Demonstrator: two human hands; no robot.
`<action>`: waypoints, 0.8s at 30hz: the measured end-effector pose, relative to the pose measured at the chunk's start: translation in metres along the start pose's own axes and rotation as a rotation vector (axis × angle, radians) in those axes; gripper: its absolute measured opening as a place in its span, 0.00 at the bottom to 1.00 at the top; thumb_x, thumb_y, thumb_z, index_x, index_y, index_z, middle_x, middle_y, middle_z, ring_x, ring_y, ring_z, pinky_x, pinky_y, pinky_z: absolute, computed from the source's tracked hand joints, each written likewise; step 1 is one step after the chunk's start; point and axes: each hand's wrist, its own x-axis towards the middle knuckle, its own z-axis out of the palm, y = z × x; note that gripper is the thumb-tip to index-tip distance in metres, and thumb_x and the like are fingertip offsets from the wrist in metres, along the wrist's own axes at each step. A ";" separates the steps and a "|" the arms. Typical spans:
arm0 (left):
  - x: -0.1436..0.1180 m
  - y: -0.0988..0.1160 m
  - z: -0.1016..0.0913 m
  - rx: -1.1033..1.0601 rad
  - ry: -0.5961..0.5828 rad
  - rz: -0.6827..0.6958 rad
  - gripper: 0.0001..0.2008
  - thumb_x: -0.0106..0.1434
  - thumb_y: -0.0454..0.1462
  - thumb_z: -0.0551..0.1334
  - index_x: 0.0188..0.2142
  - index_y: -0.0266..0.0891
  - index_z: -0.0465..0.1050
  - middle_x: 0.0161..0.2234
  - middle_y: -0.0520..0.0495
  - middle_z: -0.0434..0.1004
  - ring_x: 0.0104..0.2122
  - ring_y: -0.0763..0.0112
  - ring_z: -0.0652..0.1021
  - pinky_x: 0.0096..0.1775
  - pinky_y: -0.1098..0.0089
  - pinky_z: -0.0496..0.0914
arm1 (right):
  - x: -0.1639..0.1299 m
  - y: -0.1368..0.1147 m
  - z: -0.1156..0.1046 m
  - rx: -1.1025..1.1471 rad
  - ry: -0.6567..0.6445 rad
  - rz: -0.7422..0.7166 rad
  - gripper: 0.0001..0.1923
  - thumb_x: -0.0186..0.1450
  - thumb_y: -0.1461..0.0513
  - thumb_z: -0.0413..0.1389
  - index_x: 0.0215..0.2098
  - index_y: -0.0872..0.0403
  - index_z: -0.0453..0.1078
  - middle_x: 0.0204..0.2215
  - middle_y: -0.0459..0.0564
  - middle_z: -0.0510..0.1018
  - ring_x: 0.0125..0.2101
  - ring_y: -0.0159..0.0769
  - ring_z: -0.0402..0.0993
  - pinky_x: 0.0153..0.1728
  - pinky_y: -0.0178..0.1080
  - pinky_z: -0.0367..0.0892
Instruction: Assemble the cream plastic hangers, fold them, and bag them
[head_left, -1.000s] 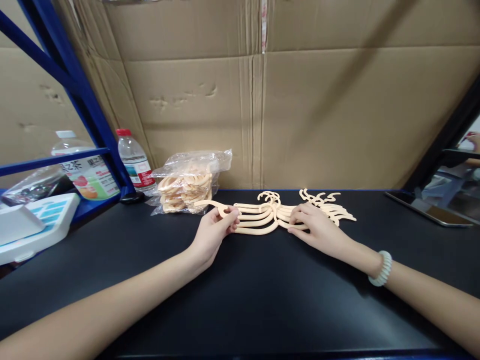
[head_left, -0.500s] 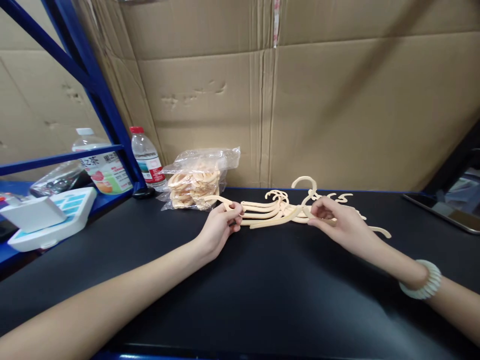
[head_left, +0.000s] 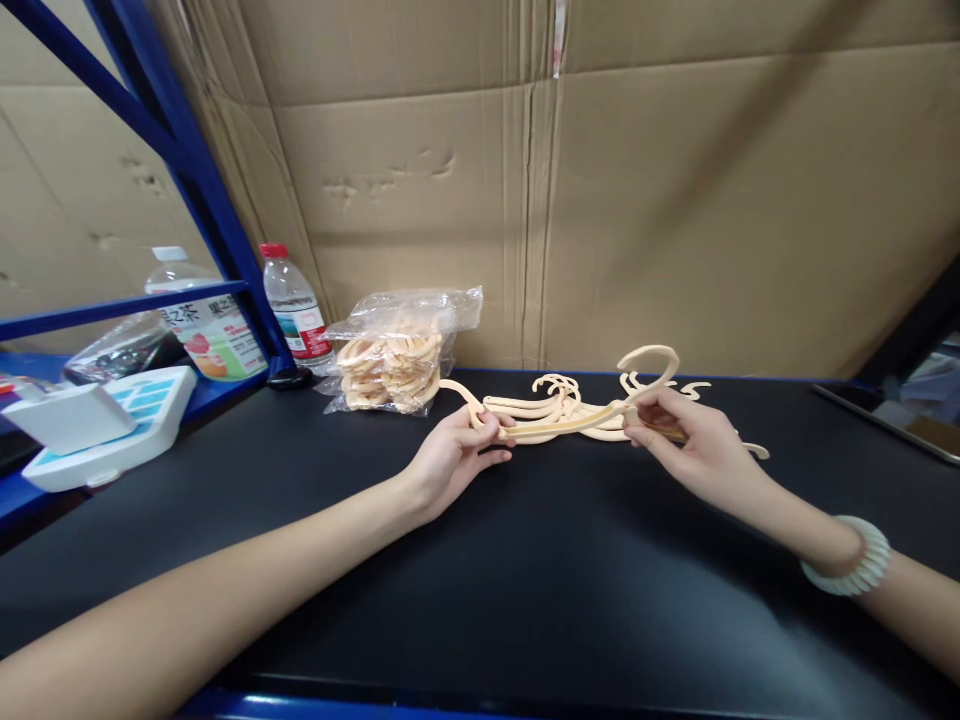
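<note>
Two hands lift a cream plastic hanger off a black worktop.
The left hand pinches one arm end, the right hand grips near the hook; more hangers lie just beyond the fingertips. A bottle label shows "茶".

The tablet is cut off by the frame edge, right of the hangers. Behind the blue post, the large bottle is partly hidden.
</note>
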 end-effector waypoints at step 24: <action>0.001 0.002 0.000 -0.063 0.036 -0.047 0.09 0.61 0.26 0.57 0.26 0.34 0.69 0.34 0.48 0.73 0.32 0.71 0.75 0.39 0.67 0.71 | 0.001 -0.002 -0.001 -0.133 0.027 -0.114 0.06 0.66 0.59 0.51 0.35 0.50 0.69 0.34 0.50 0.79 0.36 0.44 0.76 0.36 0.44 0.72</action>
